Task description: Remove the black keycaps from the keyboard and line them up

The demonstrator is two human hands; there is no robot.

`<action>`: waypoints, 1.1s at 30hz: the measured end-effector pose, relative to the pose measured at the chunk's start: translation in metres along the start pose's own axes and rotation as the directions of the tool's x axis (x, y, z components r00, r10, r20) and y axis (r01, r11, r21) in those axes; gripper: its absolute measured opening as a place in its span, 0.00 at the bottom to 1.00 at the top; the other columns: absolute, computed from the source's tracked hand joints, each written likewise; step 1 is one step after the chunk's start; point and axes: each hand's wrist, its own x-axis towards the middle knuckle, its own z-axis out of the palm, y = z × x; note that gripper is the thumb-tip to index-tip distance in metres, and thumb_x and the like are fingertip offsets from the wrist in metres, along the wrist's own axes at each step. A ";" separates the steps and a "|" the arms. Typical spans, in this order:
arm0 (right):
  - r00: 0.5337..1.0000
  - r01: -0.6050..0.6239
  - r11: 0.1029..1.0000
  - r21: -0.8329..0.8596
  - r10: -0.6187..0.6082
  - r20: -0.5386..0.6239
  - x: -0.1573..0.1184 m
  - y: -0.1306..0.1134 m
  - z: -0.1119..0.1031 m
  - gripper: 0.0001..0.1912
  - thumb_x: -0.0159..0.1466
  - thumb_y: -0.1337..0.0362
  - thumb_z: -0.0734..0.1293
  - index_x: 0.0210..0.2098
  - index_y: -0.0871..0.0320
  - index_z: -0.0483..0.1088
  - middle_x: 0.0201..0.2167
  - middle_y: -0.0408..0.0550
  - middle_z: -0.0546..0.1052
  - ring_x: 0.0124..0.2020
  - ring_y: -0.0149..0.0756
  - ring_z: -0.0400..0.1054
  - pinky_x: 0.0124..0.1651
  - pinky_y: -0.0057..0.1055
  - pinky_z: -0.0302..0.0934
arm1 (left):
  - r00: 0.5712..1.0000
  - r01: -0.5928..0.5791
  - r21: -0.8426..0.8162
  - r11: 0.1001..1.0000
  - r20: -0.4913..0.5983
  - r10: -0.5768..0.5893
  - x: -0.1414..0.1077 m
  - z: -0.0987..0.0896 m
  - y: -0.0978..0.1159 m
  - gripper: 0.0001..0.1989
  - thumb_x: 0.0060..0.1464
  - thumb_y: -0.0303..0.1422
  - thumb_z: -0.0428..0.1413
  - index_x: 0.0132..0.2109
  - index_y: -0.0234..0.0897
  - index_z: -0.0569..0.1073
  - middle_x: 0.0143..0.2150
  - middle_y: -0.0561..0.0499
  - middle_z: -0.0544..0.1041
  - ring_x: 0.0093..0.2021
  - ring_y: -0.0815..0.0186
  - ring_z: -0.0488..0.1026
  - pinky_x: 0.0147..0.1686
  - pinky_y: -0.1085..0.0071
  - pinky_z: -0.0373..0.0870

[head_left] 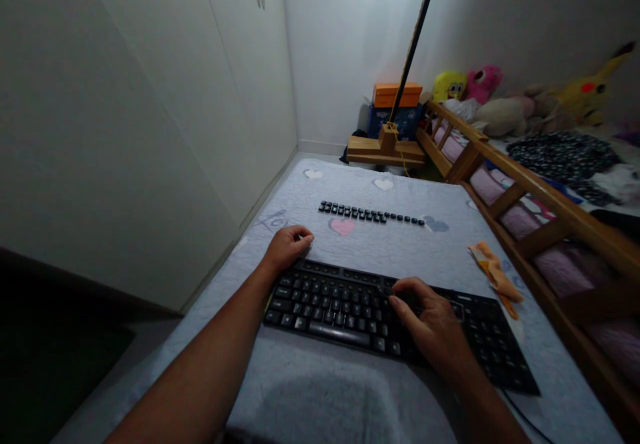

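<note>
A black keyboard (340,334) lies slightly slanted on the heart-patterned cloth. Above its upper left corner rests my left hand (289,249), fingers curled closed; whatever they may hold is hidden. My right hand (430,317) is over the keyboard's right-middle part, thumb and index finger pinched near the upper keys around something small and dark that I cannot make out. Beyond the keyboard, loose black keycaps (355,213) are lined up in two rows, the back row reaching farther right.
An orange cloth item (495,274) lies at the right. A wooden bed rail (540,211) runs along that side, with plush toys behind it. A wooden stand (387,147) with a dark pole is at the back. White cabinets (200,97) border the left.
</note>
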 end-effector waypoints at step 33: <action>0.965 0.227 0.964 -0.136 -0.242 -0.104 -0.004 0.006 0.009 0.03 0.61 0.68 0.61 0.31 0.56 0.65 0.25 0.41 0.71 0.27 0.31 0.67 0.33 0.26 0.59 | 1.000 -0.010 0.005 1.000 -0.001 0.010 0.001 0.000 -0.006 0.14 0.50 0.40 0.54 0.33 0.34 0.77 0.27 0.51 0.76 0.28 0.66 0.70 0.29 0.73 0.65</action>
